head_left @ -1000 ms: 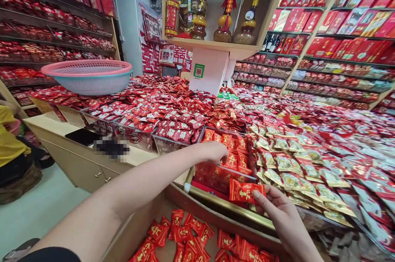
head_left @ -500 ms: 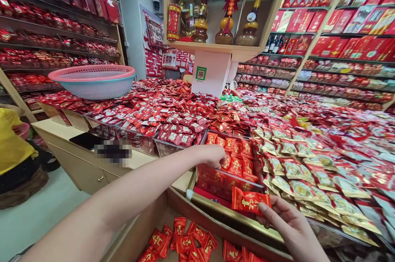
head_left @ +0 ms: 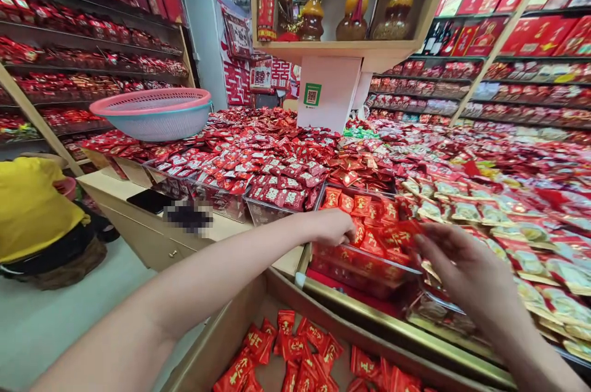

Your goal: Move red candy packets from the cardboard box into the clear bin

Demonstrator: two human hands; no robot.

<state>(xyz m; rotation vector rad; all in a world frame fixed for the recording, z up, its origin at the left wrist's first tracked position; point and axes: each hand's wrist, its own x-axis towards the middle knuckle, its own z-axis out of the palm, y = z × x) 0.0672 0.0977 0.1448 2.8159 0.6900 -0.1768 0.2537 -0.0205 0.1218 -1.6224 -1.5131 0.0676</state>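
Observation:
Red wrapped candies with gold lettering lie in rows in a clear plastic bin (head_left: 369, 264). Over the bin's left side, my left hand (head_left: 336, 227) is closed, its curled fingers touching the candies; anything pinched in them is hidden. A red wrapped candy (head_left: 398, 237) is pinched between the thumb and fingers of my right hand (head_left: 466, 263), above the bin's right side and slightly blurred. Below, in front of me, an open cardboard box (head_left: 295, 301) contains several loose candies (head_left: 302, 349) of the same red kind.
Bins of dark red packets (head_left: 289, 186) stand left of the clear bin, gold-and-red packets (head_left: 521, 226) to its right. A pink-rimmed basket (head_left: 152, 118) sits on the packets. A phone (head_left: 148, 201) lies on the counter. A person in yellow (head_left: 39, 207) bends at the left. A display cabinet (head_left: 337, 50) overhangs the middle.
My right hand has carried the red candy up and away from me, from the bin's front edge to over its contents. My left hand stays at the bin's left side. The view has shifted slightly.

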